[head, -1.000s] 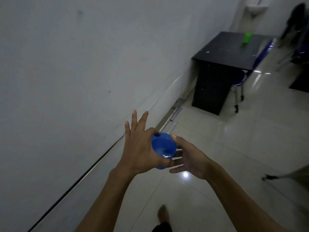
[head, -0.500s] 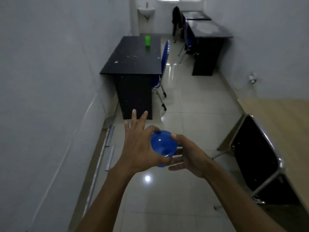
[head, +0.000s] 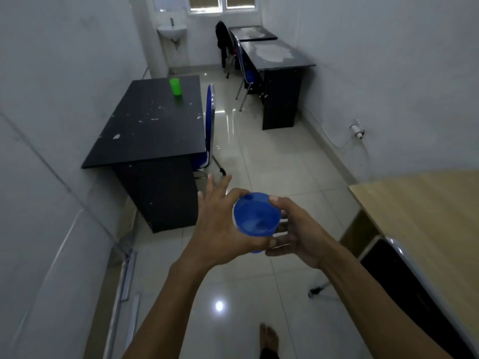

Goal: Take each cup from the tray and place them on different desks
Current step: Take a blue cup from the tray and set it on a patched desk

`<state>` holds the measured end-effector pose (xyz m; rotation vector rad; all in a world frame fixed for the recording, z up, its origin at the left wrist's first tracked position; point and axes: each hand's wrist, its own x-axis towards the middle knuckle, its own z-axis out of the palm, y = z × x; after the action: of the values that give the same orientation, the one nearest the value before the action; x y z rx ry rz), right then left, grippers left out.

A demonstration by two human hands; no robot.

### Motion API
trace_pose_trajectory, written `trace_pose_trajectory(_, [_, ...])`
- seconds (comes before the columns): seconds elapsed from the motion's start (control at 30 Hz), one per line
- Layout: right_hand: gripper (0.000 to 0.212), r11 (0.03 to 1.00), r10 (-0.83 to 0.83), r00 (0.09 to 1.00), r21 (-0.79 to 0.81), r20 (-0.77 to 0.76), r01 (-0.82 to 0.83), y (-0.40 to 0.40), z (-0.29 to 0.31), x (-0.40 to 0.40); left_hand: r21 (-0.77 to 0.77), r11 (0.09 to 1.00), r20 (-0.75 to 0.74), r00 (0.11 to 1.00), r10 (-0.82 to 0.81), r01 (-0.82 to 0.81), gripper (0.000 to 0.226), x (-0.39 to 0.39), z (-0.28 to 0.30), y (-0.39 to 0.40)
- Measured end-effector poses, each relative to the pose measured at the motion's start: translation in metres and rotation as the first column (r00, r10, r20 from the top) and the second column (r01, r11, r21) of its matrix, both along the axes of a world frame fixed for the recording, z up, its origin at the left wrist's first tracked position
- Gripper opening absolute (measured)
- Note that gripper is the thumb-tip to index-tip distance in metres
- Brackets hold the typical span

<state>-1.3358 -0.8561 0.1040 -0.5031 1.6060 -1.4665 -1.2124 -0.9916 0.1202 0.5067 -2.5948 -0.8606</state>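
Now | my left hand [head: 220, 229] and right hand [head: 295, 234] clasp the smooth translucent blue cup [head: 256, 218] | round green cup [head: 175, 86] upright on scuffed black desk [head: 145, 130]

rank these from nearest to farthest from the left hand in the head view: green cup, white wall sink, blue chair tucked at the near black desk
From the left hand:
1. Blue padded chair, just ahead, tucked at the near black desk.
2. Green plastic cup, on that desk's far end.
3. White wall sink, at the back wall.

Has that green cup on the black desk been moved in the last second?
No. The green cup stands at the same far end of the black desk as before; only the head camera turned, shifting the whole room across the picture.
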Motion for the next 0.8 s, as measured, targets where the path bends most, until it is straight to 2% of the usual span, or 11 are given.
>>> trace_pose_trajectory(0.17, [0.042,0.999,0.021,0.999,0.049,-0.029,-0.019,-0.067,0.008,-0.102,0.061,0.998,-0.017,1.000,-0.006,0.007,0.087,-0.100,0.010,-0.065])
trace_pose_trajectory(0.37, [0.040,0.998,0.038,0.999,0.053,-0.016,-0.037,-0.140,0.007,-0.208,0.064,0.998,-0.006,1.000,-0.024,0.024,0.088,-0.203,0.015,-0.137])
trace_pose_trajectory(0.5, [0.050,0.998,0.007,1.000,0.061,-0.026,-0.006,-0.191,-0.001,-0.275,0.042,0.998,-0.002,0.999,-0.043,0.043,0.089,-0.273,0.010,-0.190])
trace_pose_trajectory(0.7, [0.055,0.998,-0.044,0.999,0.053,-0.020,0.045,-0.278,0.000,-0.371,0.027,0.996,-0.007,0.996,-0.086,0.086,0.084,-0.376,0.007,-0.284])
trace_pose_trajectory(0.8, [0.051,0.997,-0.066,0.998,0.041,-0.013,0.066,-0.323,0.004,-0.414,0.011,0.994,0.007,0.994,-0.109,0.109,0.090,-0.425,0.013,-0.332])
